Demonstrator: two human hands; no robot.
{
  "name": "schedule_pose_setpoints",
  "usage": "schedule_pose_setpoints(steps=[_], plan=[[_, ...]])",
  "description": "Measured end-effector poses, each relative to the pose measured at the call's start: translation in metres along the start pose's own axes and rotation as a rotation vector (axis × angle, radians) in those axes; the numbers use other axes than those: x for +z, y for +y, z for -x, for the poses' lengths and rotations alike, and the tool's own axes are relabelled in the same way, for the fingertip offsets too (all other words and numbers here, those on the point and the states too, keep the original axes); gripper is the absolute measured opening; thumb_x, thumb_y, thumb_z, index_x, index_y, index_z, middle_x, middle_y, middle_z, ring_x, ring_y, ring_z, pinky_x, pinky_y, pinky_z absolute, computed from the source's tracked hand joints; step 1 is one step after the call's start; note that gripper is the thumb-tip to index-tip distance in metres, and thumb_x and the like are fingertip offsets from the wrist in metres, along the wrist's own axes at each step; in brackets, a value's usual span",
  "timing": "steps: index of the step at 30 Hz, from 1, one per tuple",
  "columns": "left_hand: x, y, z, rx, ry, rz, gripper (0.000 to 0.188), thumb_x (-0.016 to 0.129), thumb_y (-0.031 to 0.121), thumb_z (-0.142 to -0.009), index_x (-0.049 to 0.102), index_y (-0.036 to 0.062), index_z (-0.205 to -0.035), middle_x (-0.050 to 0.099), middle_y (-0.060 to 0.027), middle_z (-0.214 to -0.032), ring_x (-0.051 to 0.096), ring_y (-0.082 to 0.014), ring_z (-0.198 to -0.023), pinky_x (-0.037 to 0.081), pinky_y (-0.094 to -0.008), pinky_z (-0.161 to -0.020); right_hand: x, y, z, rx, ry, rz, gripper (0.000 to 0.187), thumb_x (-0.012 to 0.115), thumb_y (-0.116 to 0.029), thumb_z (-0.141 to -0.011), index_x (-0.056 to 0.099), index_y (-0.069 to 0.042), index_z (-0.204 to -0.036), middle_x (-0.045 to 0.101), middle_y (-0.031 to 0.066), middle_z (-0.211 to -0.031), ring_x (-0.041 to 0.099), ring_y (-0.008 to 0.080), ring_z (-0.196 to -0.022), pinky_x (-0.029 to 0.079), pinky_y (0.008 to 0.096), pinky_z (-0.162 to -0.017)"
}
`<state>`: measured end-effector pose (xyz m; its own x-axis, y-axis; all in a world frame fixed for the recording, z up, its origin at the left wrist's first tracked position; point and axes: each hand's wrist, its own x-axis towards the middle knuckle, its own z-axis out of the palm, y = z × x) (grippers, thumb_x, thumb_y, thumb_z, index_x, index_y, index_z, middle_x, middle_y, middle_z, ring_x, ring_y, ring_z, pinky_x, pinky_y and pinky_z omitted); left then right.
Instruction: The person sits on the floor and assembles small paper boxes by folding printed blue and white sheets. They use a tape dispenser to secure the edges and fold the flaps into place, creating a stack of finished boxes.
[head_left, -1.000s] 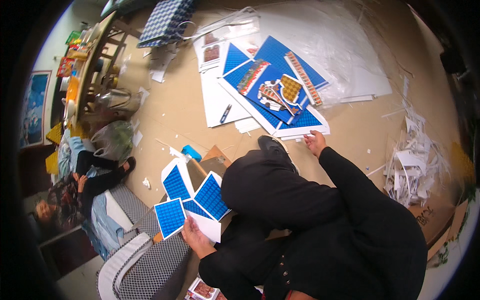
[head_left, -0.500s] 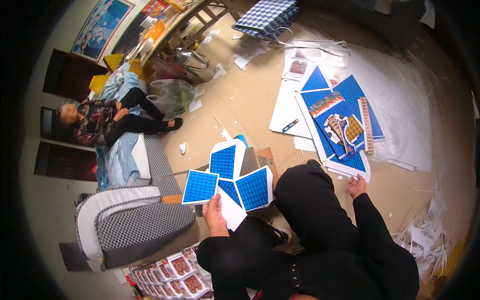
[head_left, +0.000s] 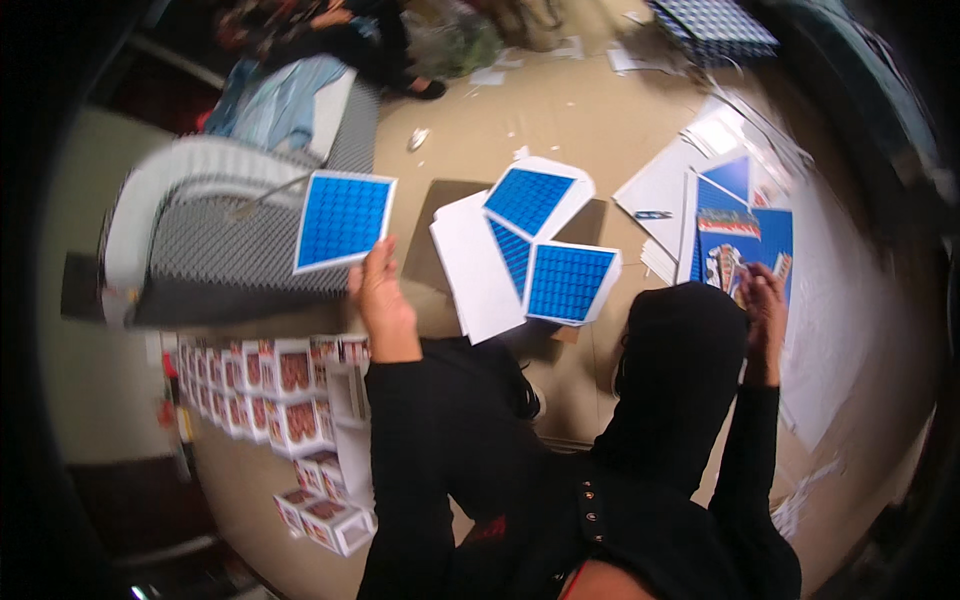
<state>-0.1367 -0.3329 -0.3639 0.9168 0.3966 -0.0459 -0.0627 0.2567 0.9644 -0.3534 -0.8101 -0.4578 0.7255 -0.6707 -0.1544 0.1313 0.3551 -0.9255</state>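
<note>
My left hand [head_left: 385,310] is closed on the lower right edge of a blue tile-patterned card [head_left: 345,220] with a white border, held up in front of the sofa. To its right, more blue-patterned cards [head_left: 570,280] and blank white pieces [head_left: 478,265] lie fanned over a low surface in front of my knees. My right hand [head_left: 765,315] is at the near side of a pile of blue printed sheets [head_left: 770,228], beside a small patterned cutout [head_left: 722,268]. Its fingers look curled but are blurred; whether they hold anything cannot be made out.
A box cutter [head_left: 654,214] lies on white sheets right of centre. Clear plastic film [head_left: 840,350] spreads at the far right. Several printed white boxes [head_left: 290,370] stand at lower left. Beyond the grey patterned sofa [head_left: 220,230] sits another person [head_left: 330,45]. A checked bag [head_left: 715,30] stands at the back.
The view has swung to the left. My left hand has carried the blue card leftward, away from the fanned cards. My right hand has moved up alongside the printed sheets.
</note>
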Motion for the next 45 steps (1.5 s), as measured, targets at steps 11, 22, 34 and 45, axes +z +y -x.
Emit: schedule_pose_setpoints(steps=[11,22,34,45], plan=[[0.072,-0.018,0.082,-0.012,-0.310,0.229,0.013,0.069,0.009,-0.084,0.062,0.0015,-0.092,0.067,-0.0037,-0.084,0.060,-0.0088,-0.073,0.049,-0.0256,-0.065,0.163,-0.070,0.084,-0.389,-0.259,0.666,0.054,0.058,-0.023,-0.096,0.038,-0.008,-0.144,0.040,0.0164,-0.148,0.038,0.0300,-0.138,0.025,0.0451,-0.116],[0.074,0.012,0.101,0.068,-0.346,0.025,0.019,0.069,0.014,-0.082,0.061,0.0000,-0.092,0.064,-0.0108,-0.078,0.064,-0.0159,-0.071,0.051,-0.0311,-0.065,0.131,0.076,0.086,0.675,-0.290,0.002,0.049,0.062,-0.018,-0.094,0.040,-0.004,-0.135,0.054,0.0093,-0.124,0.054,0.0226,-0.114,0.044,0.0366,-0.095],[0.001,0.053,0.027,0.124,-0.024,0.447,0.012,0.070,0.006,-0.086,0.065,0.0061,-0.097,0.071,-0.0068,-0.101,0.068,-0.0162,-0.093,0.045,-0.0246,-0.078,0.208,0.108,0.098,0.579,-0.134,-0.027,0.017,0.066,-0.011,-0.091,0.059,0.000,-0.101,0.066,0.0099,-0.098,0.067,0.0236,-0.093,0.056,0.0352,-0.090],[0.010,0.044,0.033,0.051,-0.013,0.327,0.020,0.070,0.011,-0.087,0.061,0.0060,-0.104,0.070,-0.0075,-0.100,0.066,-0.0141,-0.095,0.041,-0.0268,-0.081,0.254,0.125,0.042,0.494,-0.130,-0.056,0.024,0.071,-0.010,-0.087,0.058,0.004,-0.102,0.066,0.0124,-0.100,0.067,0.0226,-0.090,0.057,0.0352,-0.086]])
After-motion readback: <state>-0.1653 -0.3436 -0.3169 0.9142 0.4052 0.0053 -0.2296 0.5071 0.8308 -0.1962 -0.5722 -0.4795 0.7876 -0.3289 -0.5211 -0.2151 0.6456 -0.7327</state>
